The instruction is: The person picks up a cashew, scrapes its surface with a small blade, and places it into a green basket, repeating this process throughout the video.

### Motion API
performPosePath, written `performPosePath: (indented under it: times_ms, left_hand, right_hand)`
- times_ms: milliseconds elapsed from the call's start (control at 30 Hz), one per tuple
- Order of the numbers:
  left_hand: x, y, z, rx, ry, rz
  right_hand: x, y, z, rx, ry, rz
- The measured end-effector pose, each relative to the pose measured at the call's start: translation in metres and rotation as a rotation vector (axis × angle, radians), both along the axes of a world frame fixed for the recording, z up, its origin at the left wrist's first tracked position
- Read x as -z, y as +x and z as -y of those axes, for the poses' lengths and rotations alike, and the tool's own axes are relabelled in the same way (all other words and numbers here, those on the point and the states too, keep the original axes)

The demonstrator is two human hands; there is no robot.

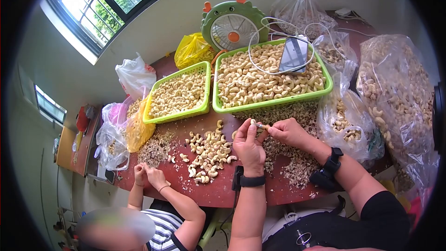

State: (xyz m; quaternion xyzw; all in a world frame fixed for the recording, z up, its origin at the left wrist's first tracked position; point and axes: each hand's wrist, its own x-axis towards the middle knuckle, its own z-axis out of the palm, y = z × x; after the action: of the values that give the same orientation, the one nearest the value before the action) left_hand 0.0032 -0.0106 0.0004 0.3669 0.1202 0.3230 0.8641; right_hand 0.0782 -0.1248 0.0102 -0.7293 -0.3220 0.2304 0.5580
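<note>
My left hand (250, 151) is raised over the red table, its fingertips pinching a pale cashew (253, 122). My right hand (289, 132) is closed around a small knife (263, 126), whose tip points at that cashew. Below and left of my left hand lies a loose pile of cashews (209, 153). Peel scraps (297, 162) are heaped under and around my right hand. Behind my hands stands a large green basket (278, 99) full of cashews, with a phone (293, 55) and a white cable on top.
A co-worker's hands (149, 175) are at the table's left edge, near more peel scraps (157, 149). A smaller basket (179, 116) of cashews, a green fan (234, 28), a yellow bag (193, 50) and plastic bags of nuts (395, 83) surround the work area.
</note>
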Motion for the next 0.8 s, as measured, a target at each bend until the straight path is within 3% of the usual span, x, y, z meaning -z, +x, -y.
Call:
performPosePath:
  times_ms: [400,567,800]
  left_hand:
    - [-0.002,0.0,0.008,-0.073,0.076,-0.027]
    - [-0.002,0.001,0.011,-0.039,0.021,0.002]
    - [-0.001,0.001,0.004,-0.035,0.027,-0.034]
  right_hand:
    - [0.007,0.002,-0.001,0.008,-0.001,-0.038]
    - [0.005,0.001,-0.001,0.006,0.066,-0.212]
    - [0.007,0.001,-0.003,-0.029,0.034,-0.152]
